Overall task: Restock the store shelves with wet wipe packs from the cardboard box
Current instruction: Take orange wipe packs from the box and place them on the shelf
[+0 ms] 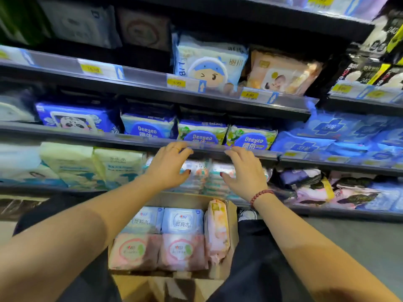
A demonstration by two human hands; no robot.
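An open cardboard box (233, 223) stands on the floor between my knees. In it lie two blue-and-white wet wipe packs (183, 221), two pink packs (182, 251) and one peach pack (218, 229) set on edge at the right. My left hand (168, 165) and my right hand (245, 171) reach to the shelf just above the box. Both have loosely spread fingers and hold nothing. Their fingertips are at a blurred stack of white patterned packs (197, 174) on that shelf, under the shelf rail (209, 149). Whether they touch the packs I cannot tell.
Pale green packs (117, 166) fill the same shelf to the left, dark and pink packs (309, 186) to the right. Deeyeo packs (250, 138) and blue packs (322, 131) sit one shelf up. Grey floor (349, 247) lies at the right.
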